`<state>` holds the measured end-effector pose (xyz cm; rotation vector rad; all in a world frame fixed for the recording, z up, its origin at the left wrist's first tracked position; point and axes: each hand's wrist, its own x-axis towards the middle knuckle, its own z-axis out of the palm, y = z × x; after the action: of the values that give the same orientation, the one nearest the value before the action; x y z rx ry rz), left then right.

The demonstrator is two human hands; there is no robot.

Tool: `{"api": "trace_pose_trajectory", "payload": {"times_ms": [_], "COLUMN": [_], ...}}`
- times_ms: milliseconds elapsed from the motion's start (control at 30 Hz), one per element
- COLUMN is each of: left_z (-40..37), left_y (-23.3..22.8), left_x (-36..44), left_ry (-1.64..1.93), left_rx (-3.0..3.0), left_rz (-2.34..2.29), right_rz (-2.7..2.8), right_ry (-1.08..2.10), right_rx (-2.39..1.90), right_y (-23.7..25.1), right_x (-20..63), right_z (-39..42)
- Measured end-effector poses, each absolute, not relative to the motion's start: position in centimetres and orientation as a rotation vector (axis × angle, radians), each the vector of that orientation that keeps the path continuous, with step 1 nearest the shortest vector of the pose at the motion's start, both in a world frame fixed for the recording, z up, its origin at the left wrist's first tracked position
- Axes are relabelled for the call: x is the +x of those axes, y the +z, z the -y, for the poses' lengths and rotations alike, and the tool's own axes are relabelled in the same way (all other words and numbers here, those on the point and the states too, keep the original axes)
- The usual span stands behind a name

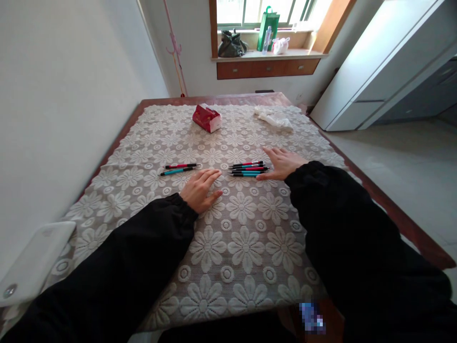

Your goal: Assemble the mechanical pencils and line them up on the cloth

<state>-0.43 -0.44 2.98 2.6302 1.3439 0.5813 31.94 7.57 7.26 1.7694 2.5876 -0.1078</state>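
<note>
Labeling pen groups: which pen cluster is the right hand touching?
The larger cluster of pens, right of centre; the right hand rests at its end. The two-pen pair lies apart, beyond the left hand.

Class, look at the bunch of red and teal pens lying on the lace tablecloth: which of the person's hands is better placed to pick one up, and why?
Right. The right hand lies flat with its fingertips touching the bunch of red and teal pens. The left hand rests on the white floral lace tablecloth, apart from both that bunch and the separate pair of pens.
</note>
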Motion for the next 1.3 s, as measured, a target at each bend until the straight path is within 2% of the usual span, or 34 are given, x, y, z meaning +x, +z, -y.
{"api": "trace_pose_trajectory", "payload": {"times_ms": [133, 467, 1300], "left_z": [0.3, -1.8, -1.7], "left_y": [2.7, 2.6, 2.2], "left_x": [0.4, 6.0, 6.8], "left_ry": [0.394, 0.039, 0.095], "left_rx": [2.61, 2.423, 2.448], "left_rz": [-1.446, -1.828, -1.856], "right_rz": [-2.194, -2.26, -2.268], "right_ry": [-0.236, -0.19, -0.086], "right_rx": [1.843, 1.847, 1.926], "right_y": [6.2, 3.0, 2.5], "right_x": [33.2, 31.9, 30.6], "right_z": [-6.7, -4.9, -4.2]}}
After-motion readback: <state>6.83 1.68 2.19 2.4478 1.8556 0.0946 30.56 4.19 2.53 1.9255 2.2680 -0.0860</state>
